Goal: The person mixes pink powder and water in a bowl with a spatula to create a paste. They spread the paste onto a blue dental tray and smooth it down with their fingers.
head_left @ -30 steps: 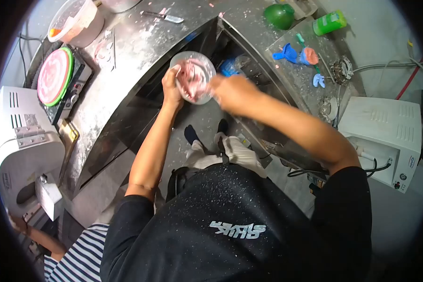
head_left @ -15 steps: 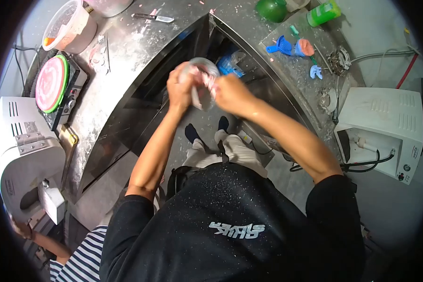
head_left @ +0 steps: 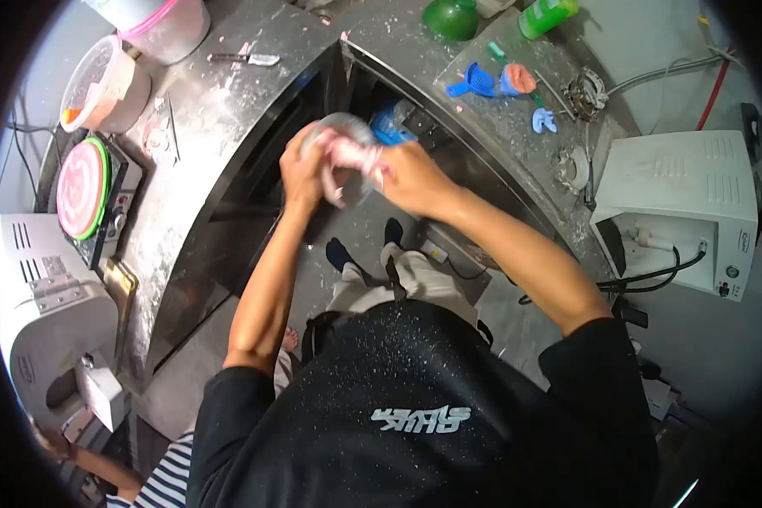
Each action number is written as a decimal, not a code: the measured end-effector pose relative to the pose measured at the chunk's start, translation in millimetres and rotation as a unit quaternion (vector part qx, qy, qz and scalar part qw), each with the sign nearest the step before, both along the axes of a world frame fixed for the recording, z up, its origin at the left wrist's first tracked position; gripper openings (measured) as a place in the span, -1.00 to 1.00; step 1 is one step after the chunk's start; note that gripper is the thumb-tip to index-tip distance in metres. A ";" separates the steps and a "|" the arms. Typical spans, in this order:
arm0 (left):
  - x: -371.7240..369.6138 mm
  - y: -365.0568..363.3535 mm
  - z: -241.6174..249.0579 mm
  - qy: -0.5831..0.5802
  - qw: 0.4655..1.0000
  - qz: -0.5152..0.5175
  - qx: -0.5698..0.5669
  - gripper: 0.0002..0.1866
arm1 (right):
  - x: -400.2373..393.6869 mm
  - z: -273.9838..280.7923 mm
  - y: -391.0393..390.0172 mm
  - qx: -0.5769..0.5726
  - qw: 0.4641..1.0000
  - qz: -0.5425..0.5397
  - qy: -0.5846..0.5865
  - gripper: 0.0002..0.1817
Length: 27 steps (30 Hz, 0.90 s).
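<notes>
My left hand (head_left: 303,173) grips a soft clear mixing bowl (head_left: 340,131) from its left side and holds it tilted over the gap in the steel counter. Pink paste (head_left: 353,161) smears the inside of the bowl. My right hand (head_left: 412,176) is closed at the bowl's right rim with its fingers in the pink paste; any tool in it is hidden. Both hands hang in front of my chest, above my feet.
A curved steel counter (head_left: 203,135) dusted with powder wraps around me. On it lie a knife (head_left: 245,58), plastic tubs (head_left: 102,80), a pink-topped vibrator plate (head_left: 80,188), blue impression trays (head_left: 476,80), a green bowl (head_left: 450,17). White machines (head_left: 686,203) stand on both sides. A striped-sleeved person (head_left: 157,483) is at lower left.
The bowl has turned from facing up at me to lying on its side between my hands. My hands have drawn closer together and shifted slightly left in view.
</notes>
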State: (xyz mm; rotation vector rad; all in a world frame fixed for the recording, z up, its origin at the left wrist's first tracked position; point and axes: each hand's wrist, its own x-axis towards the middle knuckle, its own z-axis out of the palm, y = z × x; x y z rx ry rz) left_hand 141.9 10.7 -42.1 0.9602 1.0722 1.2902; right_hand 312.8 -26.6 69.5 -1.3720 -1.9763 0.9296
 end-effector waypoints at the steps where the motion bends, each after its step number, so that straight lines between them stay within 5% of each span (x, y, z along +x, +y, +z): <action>1: 16.4 2.1 -2.4 0.081 0.994 -0.009 0.069 -0.55 | -5.4 -17.6 1.9 0.009 0.989 -0.001 -0.150 -0.90; 4: 20.8 11.5 5.8 -0.115 0.993 -0.039 -0.008 -0.56 | 8.4 21.8 -20.9 -0.031 0.993 0.055 -0.102 -0.87; 5: 26.2 10.8 19.9 -0.025 0.999 -0.032 0.015 -0.56 | 20.8 20.9 -10.6 -0.014 0.999 -0.009 -0.046 -0.87; 7: 59.2 14.6 20.1 0.103 0.990 -0.040 0.089 -0.57 | 18.9 -5.7 -10.8 -0.074 0.982 0.011 -0.175 -0.89; 9: 55.7 28.2 15.3 -0.112 0.991 -0.069 0.020 -0.58 | 28.8 20.9 -26.6 -0.004 0.998 0.009 -0.057 -0.86; 11: 69.9 29.3 28.3 0.009 0.997 -0.071 0.033 -0.57 | 50.0 11.7 -11.9 -0.027 0.991 -0.096 -0.093 -0.88; 13: 96.0 33.8 30.5 0.086 0.986 -0.075 0.125 -0.53 | 53.8 4.1 -25.6 0.010 0.995 0.009 -0.099 -0.90; 15: 89.7 53.5 38.7 -0.110 0.983 -0.130 0.066 -0.49 | 81.3 45.1 -25.8 0.039 0.996 -0.022 -0.072 -0.89; 17: 102.1 69.7 50.4 -0.188 0.973 -0.122 0.047 -0.36 | 101.9 58.5 -17.5 0.051 0.987 -0.135 -0.071 -0.87; 19: 122.6 72.5 75.9 -0.230 0.963 -0.114 0.079 -0.36 | 110.6 80.3 -13.0 0.059 0.984 -0.088 -0.140 -0.84; 23: 154.2 82.4 108.1 -0.119 0.980 -0.042 0.152 -0.49 | 116.4 65.3 0.1 0.080 0.995 -0.062 -0.015 -0.87; 25: 161.9 94.5 109.4 0.010 0.980 0.003 0.196 -0.51 | 135.8 71.0 16.5 -0.014 0.994 -0.055 0.095 -0.88; 27: 165.5 101.2 117.4 -0.010 0.983 0.003 0.185 -0.50 | 160.6 89.1 23.7 -0.277 0.905 -0.076 0.315 -0.82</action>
